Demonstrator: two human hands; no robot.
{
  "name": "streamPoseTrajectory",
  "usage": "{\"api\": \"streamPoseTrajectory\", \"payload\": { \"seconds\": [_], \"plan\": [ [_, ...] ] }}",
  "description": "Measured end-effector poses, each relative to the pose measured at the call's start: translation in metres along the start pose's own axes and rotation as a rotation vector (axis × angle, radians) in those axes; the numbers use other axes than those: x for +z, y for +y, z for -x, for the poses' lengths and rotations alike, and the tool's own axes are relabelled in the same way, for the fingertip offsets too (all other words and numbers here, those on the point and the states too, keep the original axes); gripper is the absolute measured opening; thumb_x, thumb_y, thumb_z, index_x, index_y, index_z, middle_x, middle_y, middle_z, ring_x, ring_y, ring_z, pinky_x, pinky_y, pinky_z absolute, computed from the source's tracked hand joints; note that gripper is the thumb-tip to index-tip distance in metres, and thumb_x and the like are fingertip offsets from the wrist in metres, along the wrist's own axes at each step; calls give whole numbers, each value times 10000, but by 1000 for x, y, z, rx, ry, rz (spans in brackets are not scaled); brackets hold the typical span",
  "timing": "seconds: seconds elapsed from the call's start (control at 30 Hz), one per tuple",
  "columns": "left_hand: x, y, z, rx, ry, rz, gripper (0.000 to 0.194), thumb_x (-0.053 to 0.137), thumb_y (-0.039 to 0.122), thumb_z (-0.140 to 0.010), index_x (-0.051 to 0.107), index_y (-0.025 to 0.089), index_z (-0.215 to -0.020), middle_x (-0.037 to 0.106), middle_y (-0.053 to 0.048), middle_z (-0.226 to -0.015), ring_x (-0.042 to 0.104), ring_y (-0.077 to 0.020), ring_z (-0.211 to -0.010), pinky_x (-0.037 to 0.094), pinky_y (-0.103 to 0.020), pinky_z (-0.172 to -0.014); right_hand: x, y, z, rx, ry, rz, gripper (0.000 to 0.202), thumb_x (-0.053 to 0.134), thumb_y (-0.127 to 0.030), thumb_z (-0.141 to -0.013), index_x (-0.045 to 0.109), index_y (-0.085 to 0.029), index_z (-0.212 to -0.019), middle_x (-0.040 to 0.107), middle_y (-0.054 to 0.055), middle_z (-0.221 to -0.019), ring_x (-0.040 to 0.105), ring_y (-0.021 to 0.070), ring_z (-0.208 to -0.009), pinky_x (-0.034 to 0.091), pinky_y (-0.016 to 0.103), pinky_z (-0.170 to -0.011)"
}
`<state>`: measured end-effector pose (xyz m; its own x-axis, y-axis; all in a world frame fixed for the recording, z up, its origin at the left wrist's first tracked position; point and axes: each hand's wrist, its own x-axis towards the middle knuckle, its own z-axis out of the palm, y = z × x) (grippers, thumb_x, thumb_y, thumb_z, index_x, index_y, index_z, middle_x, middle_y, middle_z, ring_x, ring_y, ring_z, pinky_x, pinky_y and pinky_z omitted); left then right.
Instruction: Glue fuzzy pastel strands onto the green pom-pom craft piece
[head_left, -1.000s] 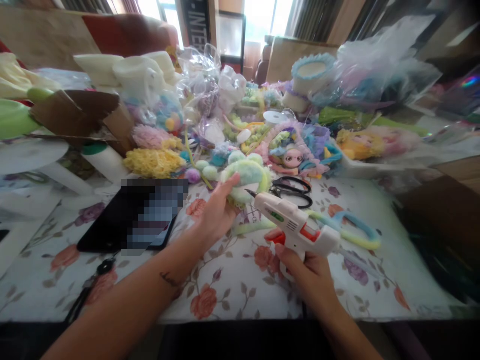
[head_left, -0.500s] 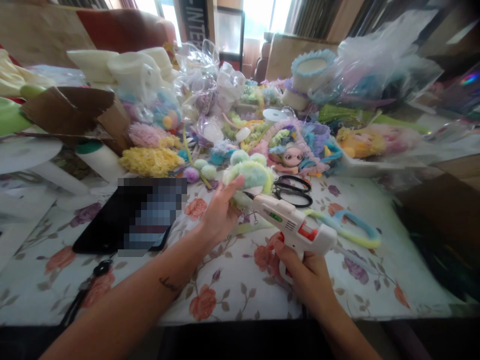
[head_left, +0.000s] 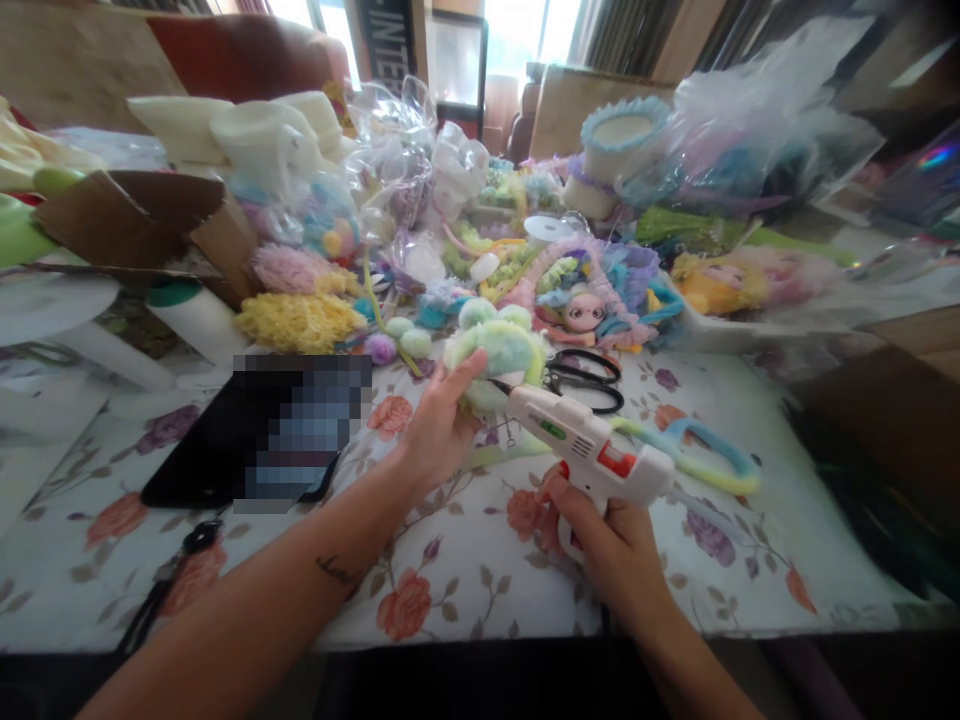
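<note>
My left hand (head_left: 448,412) is closed around a fuzzy pale green and yellow plush piece (head_left: 501,350) with round pom-poms on its top edge. In my right hand (head_left: 609,530) is a white hot glue gun (head_left: 581,435) with a red trigger, gripped by its handle. Its dark nozzle meets the lower front of the plush piece; whether the tip touches it I cannot tell. Black-handled scissors (head_left: 589,380) lie just right of the plush, their blades hidden. A yellow and blue fuzzy loop (head_left: 716,455) rests on the cloth behind the gun.
A dark phone (head_left: 202,440) with a strap lies left on the floral tablecloth (head_left: 442,570). Pom-poms (head_left: 409,337), yellow yarn (head_left: 300,320) and a doll face (head_left: 583,312) crowd the far side. A cardboard box (head_left: 135,225) stands left, a white tray (head_left: 739,335) right.
Both hands, the plush piece and the glue gun keep nearly the same place. The whole view has shifted very slightly.
</note>
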<state>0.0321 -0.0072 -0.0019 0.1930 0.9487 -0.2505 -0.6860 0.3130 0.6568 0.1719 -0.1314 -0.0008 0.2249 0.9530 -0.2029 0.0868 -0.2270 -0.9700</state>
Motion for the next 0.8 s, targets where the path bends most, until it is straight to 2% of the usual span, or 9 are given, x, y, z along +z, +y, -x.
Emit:
{"api": "streamPoseTrajectory", "payload": {
  "seconds": [0.2, 0.3, 0.47, 0.57, 0.7, 0.8],
  "plan": [
    [-1, 2, 1, -16, 48, 0, 492, 787, 210, -933, 626, 245, -1396, 820, -5, -1095, 782, -172, -922, 609, -256, -733, 0, -1, -1, -21, 47, 8, 425, 657, -431, -913, 631, -213, -549, 632, 16, -501, 563, 141, -501, 459, 259, -532],
    [-1, 1, 1, -14, 26, 1, 524, 827, 224, -898, 630, 238, -1383, 821, -2, -1052, 787, -178, -906, 602, -249, -709, 0, 0, -1, -6, 28, 18, 436, 644, -448, -932, 640, -212, -566, 634, 19, -510, 560, 145, -513, 441, 260, -522],
    [-2, 0, 0, -2, -10, -12, 545, 843, 256, -887, 621, 249, -1384, 821, 2, -1072, 790, -181, -951, 615, -257, -767, 0, 2, -1, -32, 7, 3, 409, 644, -430, -938, 657, -212, -593, 627, 6, -500, 555, 142, -499, 447, 262, -525],
    [-3, 0, -1, -7, 17, -17, 526, 836, 255, -894, 621, 261, -1374, 819, 15, -1050, 787, -170, -929, 602, -247, -730, 0, 1, -2, -18, 44, -3, 409, 662, -411, -918, 634, -213, -561, 631, 10, -500, 558, 138, -481, 450, 257, -512],
    [-2, 0, 0, -4, 35, -14, 514, 831, 243, -896, 630, 258, -1369, 823, 5, -1060, 787, -188, -988, 598, -249, -717, 0, 0, -1, -23, 25, 22, 379, 656, -393, -916, 652, -213, -583, 634, 8, -500, 558, 139, -488, 438, 256, -510],
    [-1, 1, 0, -9, 50, 0, 472, 801, 222, -921, 639, 249, -1364, 826, 2, -1053, 786, -177, -945, 598, -243, -699, 0, -1, -1, -49, 23, 47, 402, 633, -395, -929, 650, -218, -568, 627, 11, -490, 568, 148, -504, 456, 264, -533]
  ]
}}
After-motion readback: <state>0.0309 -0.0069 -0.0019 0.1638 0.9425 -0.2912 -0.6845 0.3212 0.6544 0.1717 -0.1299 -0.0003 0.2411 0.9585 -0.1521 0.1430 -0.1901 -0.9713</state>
